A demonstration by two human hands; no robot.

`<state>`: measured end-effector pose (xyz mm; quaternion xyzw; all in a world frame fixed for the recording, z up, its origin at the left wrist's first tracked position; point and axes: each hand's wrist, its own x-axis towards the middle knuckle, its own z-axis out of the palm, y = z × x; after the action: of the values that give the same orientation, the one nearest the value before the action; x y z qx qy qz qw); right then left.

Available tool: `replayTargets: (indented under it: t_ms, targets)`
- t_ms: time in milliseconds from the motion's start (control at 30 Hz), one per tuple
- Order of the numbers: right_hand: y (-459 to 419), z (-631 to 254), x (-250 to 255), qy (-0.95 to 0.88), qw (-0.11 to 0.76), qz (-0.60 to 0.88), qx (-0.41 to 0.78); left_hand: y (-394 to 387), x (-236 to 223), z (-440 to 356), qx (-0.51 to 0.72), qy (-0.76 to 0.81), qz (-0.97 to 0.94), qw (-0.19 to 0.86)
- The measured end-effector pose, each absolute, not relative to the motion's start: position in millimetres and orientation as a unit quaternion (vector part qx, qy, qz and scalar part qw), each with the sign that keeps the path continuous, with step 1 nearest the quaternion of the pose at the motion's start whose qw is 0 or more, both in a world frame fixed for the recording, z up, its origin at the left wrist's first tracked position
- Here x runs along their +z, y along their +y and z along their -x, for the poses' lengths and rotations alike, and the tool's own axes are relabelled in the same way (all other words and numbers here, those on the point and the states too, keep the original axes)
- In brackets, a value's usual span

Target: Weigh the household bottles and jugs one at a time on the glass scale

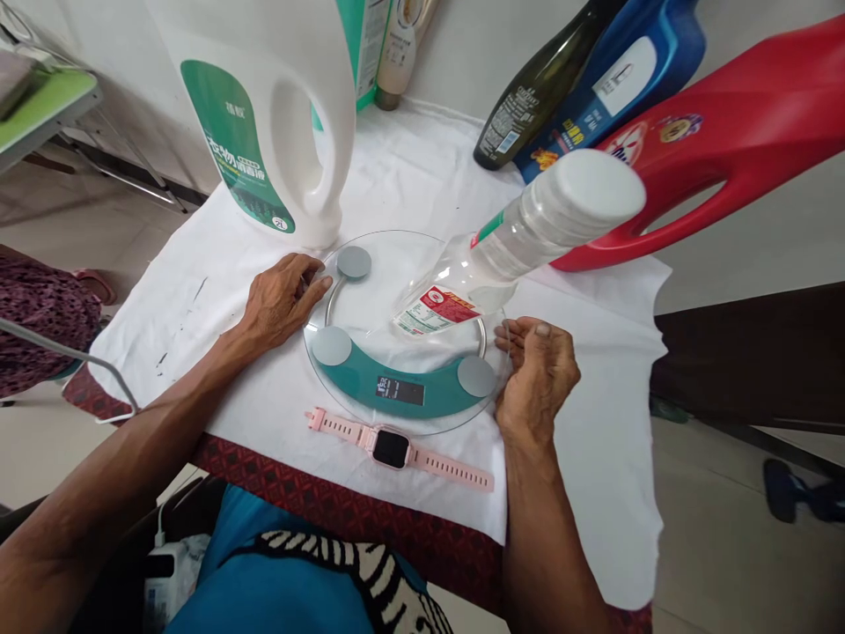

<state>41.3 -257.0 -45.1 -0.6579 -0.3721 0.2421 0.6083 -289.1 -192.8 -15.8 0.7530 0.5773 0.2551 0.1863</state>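
A round glass bathroom scale [370, 380] with a teal band, grey foot pads and a lit display lies on a white cloth. My left hand [283, 295] grips its left rim, thumb and fingers bent at the glass. At the opposite rim, my right hand [536, 365] has its fingers curled round the edge. A clear plastic bottle [455, 286] with a white cap and a red and green label stands on the scale. Just in front of the scale, a pink smartwatch [391, 447] is stretched out flat with its screen dark.
A large white detergent jug [264, 132] stands behind my left hand. Along the back are a green box [366, 53], a beige tube [402, 53], a dark bottle [534, 97], a blue bottle [611, 88] and a red jug [719, 132]. A person's patterned clothing [46, 317] shows at left.
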Motion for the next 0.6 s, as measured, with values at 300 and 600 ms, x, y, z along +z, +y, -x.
replayTargets:
  t_ms: [300,600]
  targets:
    - [-258.0,-41.1,-44.4,-0.376,0.601,0.662,0.243,-192.0,-15.2,287.9,0.251,0.577,-0.755,0.185]
    - [-262.5,-38.6,-26.2,-0.408,0.583,0.670,0.212,-193.1,-15.4,287.7,0.258,0.581,-0.748,0.190]
